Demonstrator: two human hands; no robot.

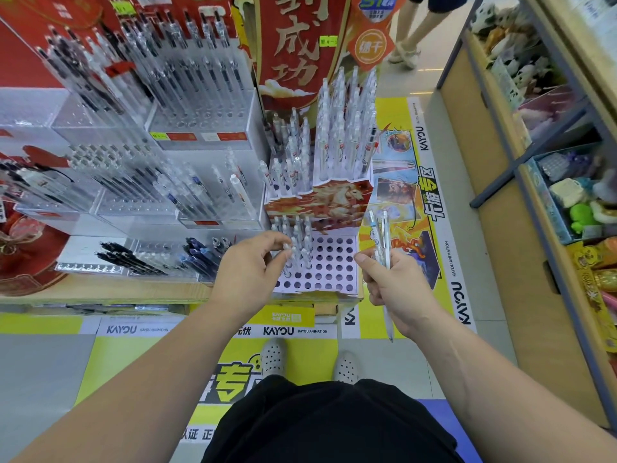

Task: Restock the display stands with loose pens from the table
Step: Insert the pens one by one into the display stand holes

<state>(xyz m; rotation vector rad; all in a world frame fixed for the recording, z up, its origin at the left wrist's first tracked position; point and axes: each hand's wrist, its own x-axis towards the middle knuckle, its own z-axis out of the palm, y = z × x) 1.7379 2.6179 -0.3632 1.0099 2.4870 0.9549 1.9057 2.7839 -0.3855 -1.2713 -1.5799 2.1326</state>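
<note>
A tiered red-and-white display stand (334, 265) with a grid of round holes sits at the table's front right corner. Its upper tiers hold several clear pens (340, 128); the lowest tier has several pens at its left and many bare holes at its right. My left hand (248, 267) pinches the top of a clear pen (289, 259) standing in the lowest tier. My right hand (389, 282) grips a small bunch of white pens (380, 238), held upright just right of the stand.
Clear acrylic pen racks (200, 135) fill the table to the left, with dark loose pens (133, 257) lying in a front tray. A wooden shelf unit (534, 195) of toys stands at right. Another person's legs (410, 35) stand in the aisle beyond.
</note>
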